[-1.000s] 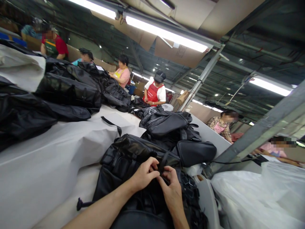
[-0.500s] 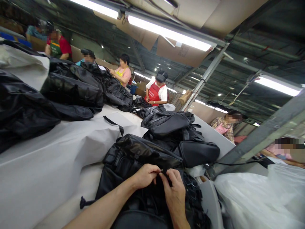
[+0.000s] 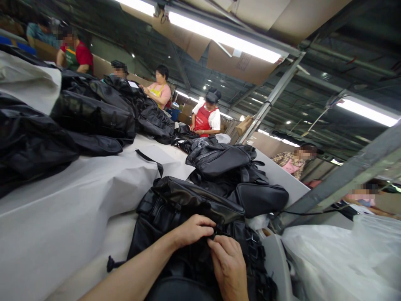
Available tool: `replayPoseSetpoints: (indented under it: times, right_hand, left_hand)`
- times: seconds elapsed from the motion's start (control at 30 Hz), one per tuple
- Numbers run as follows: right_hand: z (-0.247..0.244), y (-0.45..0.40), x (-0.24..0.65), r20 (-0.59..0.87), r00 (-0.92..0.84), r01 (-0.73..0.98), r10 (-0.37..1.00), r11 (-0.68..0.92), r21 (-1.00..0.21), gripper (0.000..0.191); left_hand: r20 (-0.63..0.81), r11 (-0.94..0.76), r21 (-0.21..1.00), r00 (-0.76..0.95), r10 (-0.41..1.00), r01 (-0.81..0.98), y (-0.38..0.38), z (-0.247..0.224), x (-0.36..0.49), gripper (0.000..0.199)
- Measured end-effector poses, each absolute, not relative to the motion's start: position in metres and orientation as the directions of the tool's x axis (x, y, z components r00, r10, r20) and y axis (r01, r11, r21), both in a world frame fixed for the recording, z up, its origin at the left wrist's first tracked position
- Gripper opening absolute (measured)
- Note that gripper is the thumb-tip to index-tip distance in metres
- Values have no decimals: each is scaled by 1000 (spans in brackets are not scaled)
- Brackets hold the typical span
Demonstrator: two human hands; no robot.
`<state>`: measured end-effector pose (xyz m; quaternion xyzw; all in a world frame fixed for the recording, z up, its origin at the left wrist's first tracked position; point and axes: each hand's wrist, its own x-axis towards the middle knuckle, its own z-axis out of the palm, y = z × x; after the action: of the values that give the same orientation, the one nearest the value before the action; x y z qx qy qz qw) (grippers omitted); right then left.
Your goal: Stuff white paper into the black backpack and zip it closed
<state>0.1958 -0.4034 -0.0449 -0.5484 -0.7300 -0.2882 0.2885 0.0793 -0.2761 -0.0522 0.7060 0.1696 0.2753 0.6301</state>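
A black leather-look backpack (image 3: 194, 200) lies in front of me on the table, its straps and buckles bunched on the right side. Over its middle, my left hand (image 3: 196, 229) pinches a thin black piece that looks like a strap (image 3: 213, 235), thumb and fingers pressed together. My right hand (image 3: 228, 255) meets it from the right, fingers closed on the same piece. The fingertips touch or nearly touch, and they hide most of what they hold. Dark material on dark makes its exact shape hard to make out.
More black bags (image 3: 222, 159) are piled just beyond, and others (image 3: 94, 117) lie to the left. White sheeting (image 3: 78, 200) covers the table at left. Clear plastic bags (image 3: 338, 259) and a slanting metal post (image 3: 338, 179) stand at right. Several co-workers sit or stand farther off.
My right hand has dropped slightly and its fingers have curled in more. My left fingers have flattened over the piece. The backpack stays in place.
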Motion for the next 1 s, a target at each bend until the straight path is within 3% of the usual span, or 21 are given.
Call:
replayPoseSetpoints:
  times: [0.23, 0.57, 0.63, 0.73, 0.83, 1.0]
  right_hand:
    - [-51, -408, 198, 670, -197, 969, 716, 246, 23, 23]
    - [-51, -409, 193, 645, -111, 957, 756, 255, -135, 13]
    - [-54, -409, 195, 694, -91, 969, 714, 223, -102, 13]
    - [-60, -408, 202, 828, 22, 998, 561, 40, -53, 16]
    - [-66, -406, 209, 846, 167, 985, 507, -61, -159, 26]
    - [-64, -410, 208, 769, 244, 943, 591, 39, -329, 24]
  left_hand:
    - [158, -172, 983, 755, 636, -61, -282, -54, 87, 32]
    - [216, -157, 976, 750, 625, -150, -284, -48, 84, 25]
    - [227, -165, 974, 739, 634, -158, -284, -46, 84, 19]
    - [235, -181, 972, 721, 652, -153, -286, -45, 84, 14]
    - [236, -200, 970, 716, 658, -136, -287, -44, 84, 15]
    - [217, -225, 971, 690, 691, -80, -290, -42, 86, 14]
